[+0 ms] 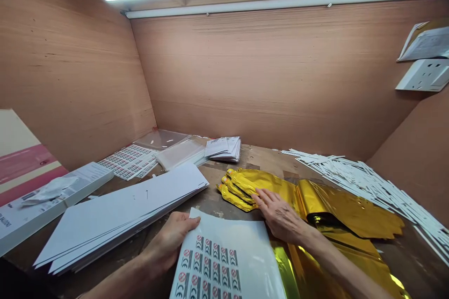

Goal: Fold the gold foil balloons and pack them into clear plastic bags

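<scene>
My left hand (172, 238) pinches the upper left corner of a sticker sheet (254, 261), thumb on top. Rows of small CE and red prohibition labels cover its left part; the right part is plain and glossy. My right hand (278, 212) lies with fingers stretched out over shiny gold foil balloons (270, 180), flat and folded, its fingertips touching the nearer edge of the bundle. More gold foil spreads under my right forearm and runs beneath the sheet's right side. The lower edge of the sheet is out of view.
Long white cards (129, 210) are stacked at left, beside a white box (87, 175). Behind lie more label sheets (131, 159), clear plastic bags (182, 153) and printed papers (224, 147). Many white strips (372, 182) lie at right. Wooden walls enclose the table.
</scene>
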A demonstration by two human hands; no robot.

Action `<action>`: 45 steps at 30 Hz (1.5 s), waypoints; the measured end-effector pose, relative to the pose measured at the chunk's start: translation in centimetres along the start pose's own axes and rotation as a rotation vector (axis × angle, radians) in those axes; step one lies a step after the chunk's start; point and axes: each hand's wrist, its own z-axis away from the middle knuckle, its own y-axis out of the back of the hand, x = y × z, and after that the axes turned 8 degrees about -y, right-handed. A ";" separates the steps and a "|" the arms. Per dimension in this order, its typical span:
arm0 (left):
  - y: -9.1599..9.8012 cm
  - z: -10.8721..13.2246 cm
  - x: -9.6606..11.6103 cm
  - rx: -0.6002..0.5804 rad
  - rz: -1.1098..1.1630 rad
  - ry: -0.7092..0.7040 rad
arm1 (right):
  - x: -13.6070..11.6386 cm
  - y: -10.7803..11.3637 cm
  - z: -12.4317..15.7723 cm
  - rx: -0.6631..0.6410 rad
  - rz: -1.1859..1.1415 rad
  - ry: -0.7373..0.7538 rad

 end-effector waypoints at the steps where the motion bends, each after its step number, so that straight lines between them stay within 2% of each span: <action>1: 0.0 0.0 0.0 -0.002 0.006 -0.005 | -0.1 -0.7 -0.5 -0.005 0.031 0.035; 9: 0.6 -0.5 -0.6 0.030 0.054 -0.044 | -1.1 -1.8 -2.7 0.089 0.216 0.127; 13: -0.1 -1.6 -0.9 0.066 0.107 -0.063 | 0.0 -2.5 -3.4 0.172 0.132 -0.009; 17: -1.8 -3.6 -1.1 0.132 0.099 -0.090 | 1.5 -2.1 -4.0 0.220 -0.032 -0.169; 21: -4.0 -6.9 -0.9 0.180 -0.152 -0.190 | 2.1 -1.2 -4.0 0.178 -0.080 -0.201; 25: -4.9 -9.8 -0.1 0.245 -0.389 -0.281 | 0.7 -0.6 -3.6 0.038 -0.113 -0.166; 28: -4.5 -10.0 0.6 0.340 -0.547 -0.365 | -1.0 0.1 -3.5 0.000 -0.197 -0.119; 29: -4.4 -9.6 0.7 0.374 -0.634 -0.425 | -1.4 0.4 -3.6 0.015 -0.247 -0.105; 31: -4.3 -8.3 0.6 0.410 -0.900 -0.640 | -1.7 0.6 -3.8 0.033 -0.368 -0.107; 32: -4.5 -7.7 0.4 0.377 -1.058 -0.781 | -1.6 0.5 -3.9 0.029 -0.432 -0.125; 34: -5.3 -6.8 -0.1 0.171 -1.315 -1.013 | -0.9 -0.1 -4.0 0.019 -0.553 -0.200; 36: -6.5 -6.9 -0.9 -0.120 -1.395 -1.062 | -0.2 -1.0 -3.9 0.018 -0.674 -0.311; 38: -7.6 -7.9 -1.8 -0.317 -1.401 -1.013 | 0.2 -2.0 -3.6 0.026 -0.802 -0.446; 41: -8.6 -10.1 -2.6 -0.399 -1.410 -0.938 | 0.1 -3.1 -2.8 0.037 -0.972 -0.606; 45: -8.5 -11.9 -2.4 -0.465 -1.352 -0.919 | -0.1 -3.8 -2.3 0.059 -1.068 -0.595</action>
